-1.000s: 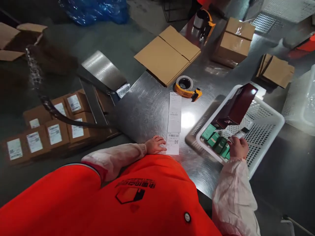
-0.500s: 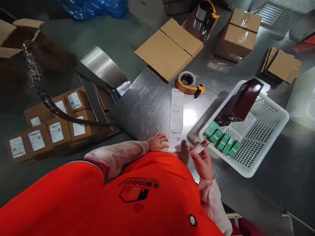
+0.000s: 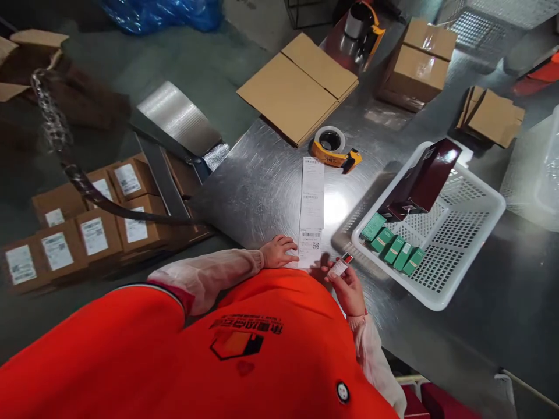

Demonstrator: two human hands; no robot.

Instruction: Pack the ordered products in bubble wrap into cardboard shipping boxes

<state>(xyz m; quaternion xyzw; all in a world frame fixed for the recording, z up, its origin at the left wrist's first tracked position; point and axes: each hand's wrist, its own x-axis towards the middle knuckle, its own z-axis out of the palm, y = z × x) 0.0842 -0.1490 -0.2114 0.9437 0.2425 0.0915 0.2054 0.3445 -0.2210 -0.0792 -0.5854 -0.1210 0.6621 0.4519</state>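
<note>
I had the right grip [image 3: 346, 286] clamped on a small bottle [image 3: 339, 267]; light pressure seemed adequate. The left grip [image 3: 278, 252], fingers apart, lay beside the paper slips [image 3: 311, 203].

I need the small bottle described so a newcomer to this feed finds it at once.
Find the white basket on the metal table, then the right hand just outside it, beside the orange-red garment. That hand holds the small bottle, with its white label and dark, shiny cap. Unlike the green boxes in the basket, it is held.
</note>
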